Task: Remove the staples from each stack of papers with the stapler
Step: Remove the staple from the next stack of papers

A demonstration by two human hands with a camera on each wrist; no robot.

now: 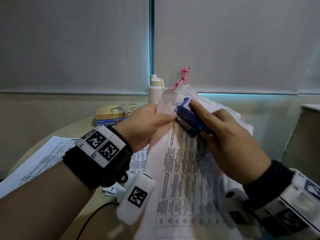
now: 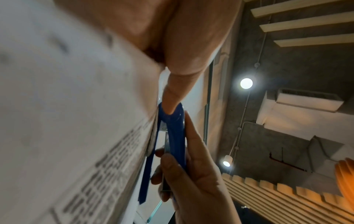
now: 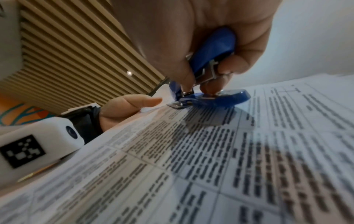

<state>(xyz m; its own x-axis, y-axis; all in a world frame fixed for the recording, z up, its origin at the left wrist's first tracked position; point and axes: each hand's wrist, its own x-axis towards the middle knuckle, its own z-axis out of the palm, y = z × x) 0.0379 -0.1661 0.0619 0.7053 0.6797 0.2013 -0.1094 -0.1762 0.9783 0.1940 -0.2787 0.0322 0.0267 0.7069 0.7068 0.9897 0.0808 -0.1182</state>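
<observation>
A printed paper stack (image 1: 183, 163) with table text is held up off the table, tilted toward me. My left hand (image 1: 149, 122) pinches its upper left edge, thumb on the front; in the left wrist view the left thumb (image 2: 172, 97) touches the stapler's end. My right hand (image 1: 223, 134) grips a blue stapler (image 1: 188, 118) with its fingers curled round the body. The stapler (image 3: 208, 94) has its metal tip pressed against the page near the top left corner, close to the left hand (image 3: 124, 109). The staple itself is not visible. The stapler (image 2: 172, 136) lies along the paper stack (image 2: 76, 121) edge.
More printed sheets (image 1: 39, 161) lie on the round table (image 1: 72, 130) at the left. Behind stand a white bottle (image 1: 155, 90), two stacked books (image 1: 112, 115) and a pink flower sprig (image 1: 182, 77). A black cable (image 1: 93, 217) runs near the front. A grey cabinet (image 1: 304, 135) stands at right.
</observation>
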